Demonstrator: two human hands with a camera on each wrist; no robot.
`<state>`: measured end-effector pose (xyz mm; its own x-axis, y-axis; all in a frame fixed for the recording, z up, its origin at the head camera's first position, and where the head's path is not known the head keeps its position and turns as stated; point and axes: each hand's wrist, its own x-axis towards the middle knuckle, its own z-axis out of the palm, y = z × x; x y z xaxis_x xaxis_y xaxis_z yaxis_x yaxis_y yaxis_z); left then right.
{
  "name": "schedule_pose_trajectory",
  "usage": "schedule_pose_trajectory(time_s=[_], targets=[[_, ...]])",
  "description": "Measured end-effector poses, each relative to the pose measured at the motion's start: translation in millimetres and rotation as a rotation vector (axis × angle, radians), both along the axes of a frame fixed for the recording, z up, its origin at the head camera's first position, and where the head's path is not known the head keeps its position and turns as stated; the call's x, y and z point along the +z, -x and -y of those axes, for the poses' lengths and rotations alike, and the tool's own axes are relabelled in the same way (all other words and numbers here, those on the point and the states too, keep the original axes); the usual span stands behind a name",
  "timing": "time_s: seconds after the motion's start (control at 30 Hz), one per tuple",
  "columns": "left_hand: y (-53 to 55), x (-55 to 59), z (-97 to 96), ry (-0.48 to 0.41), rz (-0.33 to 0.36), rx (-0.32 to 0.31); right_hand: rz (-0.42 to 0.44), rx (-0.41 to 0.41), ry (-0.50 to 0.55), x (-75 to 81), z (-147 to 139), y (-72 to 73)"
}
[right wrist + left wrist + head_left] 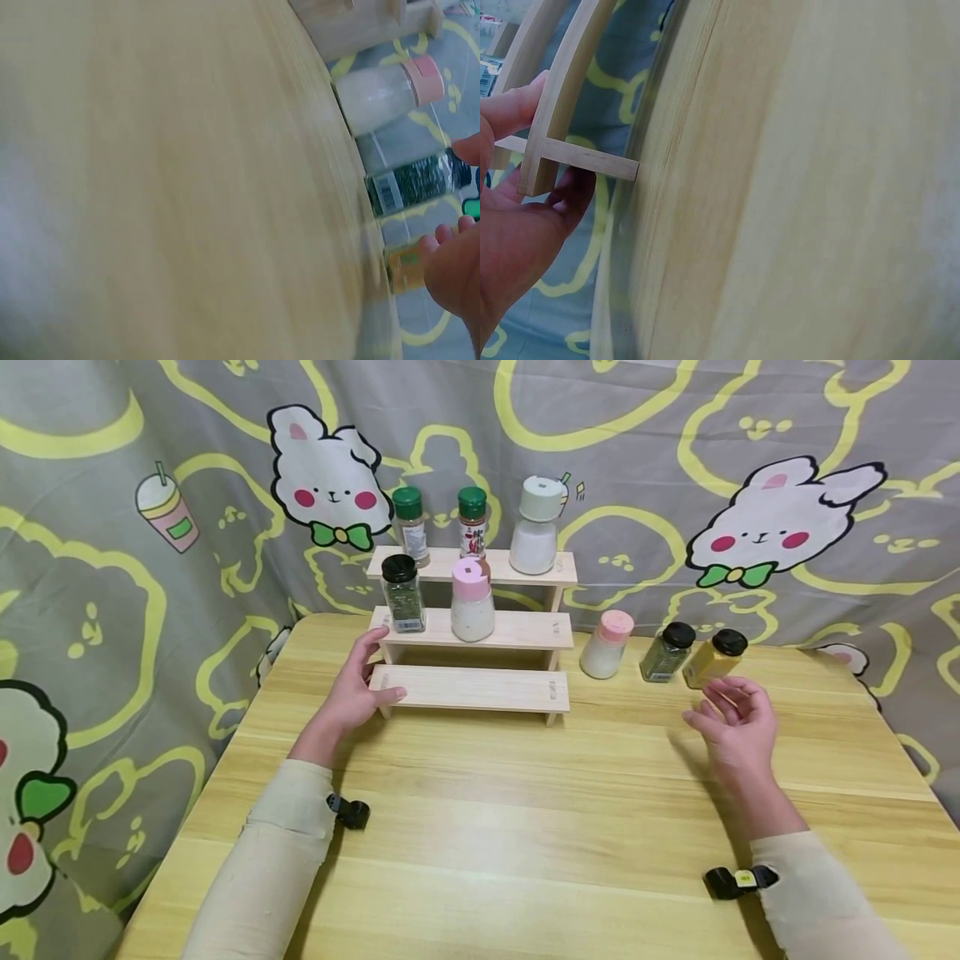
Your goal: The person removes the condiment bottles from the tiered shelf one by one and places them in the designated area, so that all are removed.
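Note:
A three-tier wooden spice rack (pixel 480 687) stands at the back of the table. My left hand (pixel 360 687) grips the left end of its lowest board, thumb on top and other fingers beneath, as the left wrist view shows. To the rack's right stand a pink-capped shaker (pixel 604 647), a black-capped jar of green herbs (pixel 666 653) and a black-capped jar of yellow spice (pixel 714 660). Just in front of the yellow jar hovers my right hand (pixel 738 727), fingers loosely bent around nothing. In the right wrist view it partly covers the yellow jar (pixel 407 271).
Two green-capped bottles (pixel 410 527) and a white-capped shaker (pixel 536 531) occupy the top tier. On the middle tier are a black-capped herb jar (pixel 405 597) and another pink-capped shaker (pixel 472 606). A patterned grey curtain (pixel 615 452) hangs behind the wooden table (pixel 510 827).

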<state>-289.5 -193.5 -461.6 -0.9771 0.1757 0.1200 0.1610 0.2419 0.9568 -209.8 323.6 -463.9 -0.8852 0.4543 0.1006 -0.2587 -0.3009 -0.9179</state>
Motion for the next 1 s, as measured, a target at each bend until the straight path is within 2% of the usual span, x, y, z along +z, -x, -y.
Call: schedule_pose_trajectory(time_s=[0.37,0.6,1.0], targets=[[-1.2,1.2,-0.5,-0.001,0.003,0.0,-0.091,0.083,-0.074,12.2,25.2,-0.1],[-1.3,0.8,-0.1,0.007,0.009,-0.005,-0.109,0.119,-0.099,19.8,37.7,0.6],[-0.6,1.1,-0.4,0.004,0.001,-0.002,-0.178,0.251,-0.154,40.4,71.6,9.0]])
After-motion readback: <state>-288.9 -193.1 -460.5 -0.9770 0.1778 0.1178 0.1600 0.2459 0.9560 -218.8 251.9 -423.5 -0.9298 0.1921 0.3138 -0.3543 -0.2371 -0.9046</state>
